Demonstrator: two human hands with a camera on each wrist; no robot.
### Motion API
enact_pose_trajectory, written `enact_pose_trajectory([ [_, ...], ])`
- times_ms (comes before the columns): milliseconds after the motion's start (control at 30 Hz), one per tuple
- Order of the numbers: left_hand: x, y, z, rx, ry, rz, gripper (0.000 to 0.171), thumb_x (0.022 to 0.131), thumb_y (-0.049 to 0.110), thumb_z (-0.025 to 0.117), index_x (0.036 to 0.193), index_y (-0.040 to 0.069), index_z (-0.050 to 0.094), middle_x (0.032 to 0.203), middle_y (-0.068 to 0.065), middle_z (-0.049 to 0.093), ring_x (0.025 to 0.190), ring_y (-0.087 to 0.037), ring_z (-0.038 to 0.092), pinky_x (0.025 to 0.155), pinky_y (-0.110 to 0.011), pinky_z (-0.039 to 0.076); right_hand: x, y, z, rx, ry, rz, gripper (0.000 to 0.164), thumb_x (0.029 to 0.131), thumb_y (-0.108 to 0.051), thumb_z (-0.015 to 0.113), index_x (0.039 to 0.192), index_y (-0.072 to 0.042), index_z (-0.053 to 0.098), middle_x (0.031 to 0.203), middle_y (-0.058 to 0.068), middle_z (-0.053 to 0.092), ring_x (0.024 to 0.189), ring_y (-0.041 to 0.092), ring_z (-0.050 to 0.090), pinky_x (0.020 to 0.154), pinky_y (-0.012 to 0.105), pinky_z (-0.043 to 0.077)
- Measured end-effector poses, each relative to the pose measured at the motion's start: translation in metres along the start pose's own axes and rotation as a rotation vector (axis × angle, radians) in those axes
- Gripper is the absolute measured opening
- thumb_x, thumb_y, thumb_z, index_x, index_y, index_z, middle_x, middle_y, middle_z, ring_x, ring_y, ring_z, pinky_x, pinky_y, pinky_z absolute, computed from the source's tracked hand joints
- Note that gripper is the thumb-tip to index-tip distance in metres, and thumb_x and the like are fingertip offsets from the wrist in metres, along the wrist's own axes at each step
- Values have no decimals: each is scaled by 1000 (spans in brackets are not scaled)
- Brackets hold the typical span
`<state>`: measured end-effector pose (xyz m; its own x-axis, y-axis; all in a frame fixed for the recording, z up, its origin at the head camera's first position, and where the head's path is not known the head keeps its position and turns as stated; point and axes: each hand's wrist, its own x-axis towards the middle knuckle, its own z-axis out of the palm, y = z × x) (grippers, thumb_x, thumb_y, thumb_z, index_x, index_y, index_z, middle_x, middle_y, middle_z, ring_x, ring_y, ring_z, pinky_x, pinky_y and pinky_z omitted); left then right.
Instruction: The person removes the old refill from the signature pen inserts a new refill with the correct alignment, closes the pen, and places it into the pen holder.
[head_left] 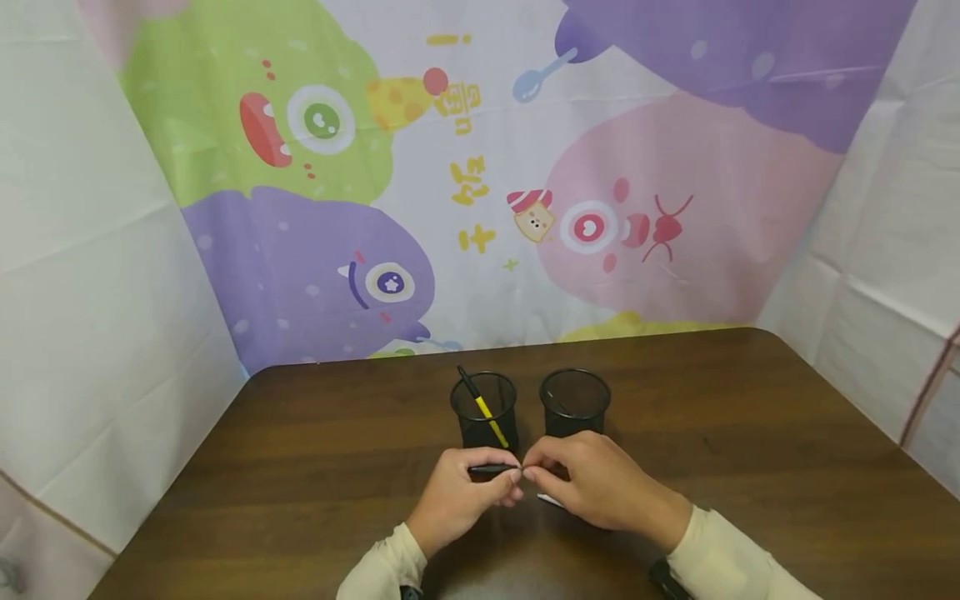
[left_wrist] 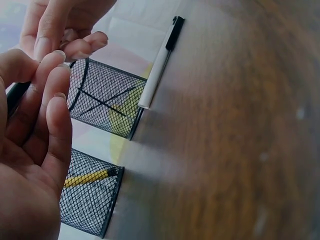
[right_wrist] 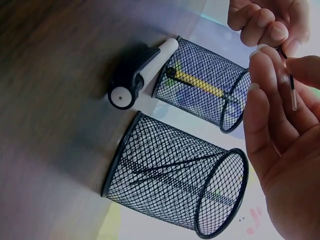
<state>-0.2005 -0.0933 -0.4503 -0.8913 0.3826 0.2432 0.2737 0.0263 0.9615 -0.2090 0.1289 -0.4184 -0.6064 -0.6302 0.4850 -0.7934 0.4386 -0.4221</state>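
Observation:
Both hands meet above the table in front of two cups. My left hand point(head_left: 467, 504) holds a black pen point(head_left: 491, 469) between thumb and fingers, its end pointing toward the other hand. My right hand point(head_left: 607, 483) pinches a thin dark pen refill point(right_wrist: 293, 92) with a clear end, close to the left fingertips; where it meets the pen is hidden by fingers. A white pen point(left_wrist: 159, 67) with a black clip section lies on the table, mostly under the right hand in the head view.
A black mesh cup point(head_left: 483, 417) on the left holds a yellow and black pen point(head_left: 483, 407). The other mesh cup point(right_wrist: 170, 175) has thin dark sticks inside. Both stand on a brown wooden table point(head_left: 337, 467), before a printed cloth backdrop point(head_left: 495, 308).

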Motion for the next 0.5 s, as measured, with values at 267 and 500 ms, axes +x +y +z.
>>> enact_pose_trajectory([
  [267, 2, 0, -1, 7, -2, 4, 13, 93, 4, 70, 100, -7, 71, 84, -17, 73, 74, -22, 73, 69, -38, 61, 1, 3, -1, 6, -14, 2, 3, 98, -20, 68, 97, -19, 70, 83, -17, 66, 69, -5, 56, 60, 19, 49],
  [500, 0, 1, -2, 19, 11, -4, 19, 94, 7, 70, 104, -9, 70, 81, -12, 74, 75, -22, 73, 70, -37, 61, 0, 4, -1, -11, -3, -5, 3, 96, -18, 69, 97, -16, 71, 82, -20, 63, 69, -4, 55, 60, 20, 49],
])
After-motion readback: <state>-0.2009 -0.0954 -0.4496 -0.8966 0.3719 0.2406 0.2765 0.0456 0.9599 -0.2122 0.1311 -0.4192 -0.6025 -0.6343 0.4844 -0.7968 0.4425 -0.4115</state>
